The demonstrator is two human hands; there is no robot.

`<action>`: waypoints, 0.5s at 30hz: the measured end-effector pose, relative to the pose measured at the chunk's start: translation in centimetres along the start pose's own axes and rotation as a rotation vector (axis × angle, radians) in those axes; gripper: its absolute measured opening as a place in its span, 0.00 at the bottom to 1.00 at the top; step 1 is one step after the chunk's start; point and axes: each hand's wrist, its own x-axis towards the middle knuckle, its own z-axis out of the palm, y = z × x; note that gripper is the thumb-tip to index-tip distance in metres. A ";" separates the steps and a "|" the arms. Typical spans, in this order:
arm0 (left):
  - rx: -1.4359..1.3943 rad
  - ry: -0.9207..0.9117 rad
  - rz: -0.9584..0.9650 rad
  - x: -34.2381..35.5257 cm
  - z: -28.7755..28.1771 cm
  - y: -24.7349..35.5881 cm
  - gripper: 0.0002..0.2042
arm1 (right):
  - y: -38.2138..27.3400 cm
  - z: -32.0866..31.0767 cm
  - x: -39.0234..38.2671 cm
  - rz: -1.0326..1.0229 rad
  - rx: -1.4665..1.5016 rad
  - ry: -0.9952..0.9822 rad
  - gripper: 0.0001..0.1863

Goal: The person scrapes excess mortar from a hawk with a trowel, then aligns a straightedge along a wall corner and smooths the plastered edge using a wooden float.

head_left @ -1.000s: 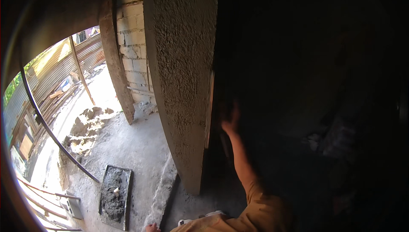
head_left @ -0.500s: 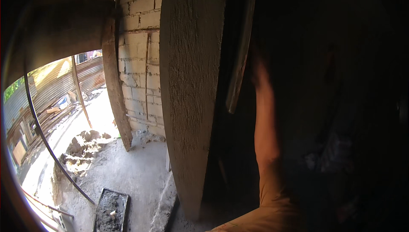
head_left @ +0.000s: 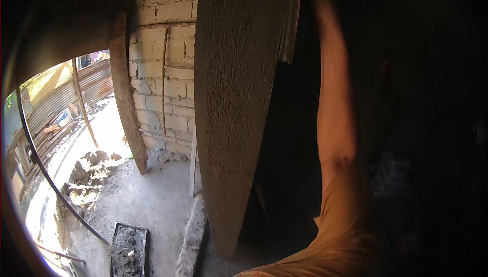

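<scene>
A column (head_left: pixel 234 99) with rough, wet-looking grey mortar on its face stands tall in front of me. Along its right edge at the top is a long, narrow straight bar (head_left: pixel 290 33), its lower end showing and its upper part out of the picture. My right arm, in an orange-brown sleeve, is raised beside it. At the top, my right hand (head_left: pixel 322 2) is close to the right of the bar, dark and smeared; whether its fingers grip the bar does not show. My left hand is out of view.
A dark rectangular tray of wet mortar (head_left: pixel 129 249) lies on the dusty floor. A pale strip (head_left: pixel 193 167) stands upright by the column's left side. Behind are a block wall (head_left: pixel 173 84), a leaning wooden post (head_left: pixel 124 94) and a thin curved rod (head_left: pixel 46 175). Deep shadow covers the right.
My right arm has reached higher, and the bar has gone up along the column with it. The view has shifted slightly, and more of the pale strip shows.
</scene>
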 end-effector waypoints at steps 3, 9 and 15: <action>-0.091 0.077 -0.034 -1.5 -2.0 -2.6 0.22 | 0.3 6.6 -12.2 0.167 -0.099 0.110 0.28; -0.232 0.151 -0.013 -2.2 -2.6 -4.8 0.22 | 2.6 5.5 -23.0 0.737 0.233 0.079 0.40; -0.241 0.033 -0.048 -1.7 -1.8 -7.6 0.28 | 2.9 0.0 -14.5 0.624 0.250 0.053 0.26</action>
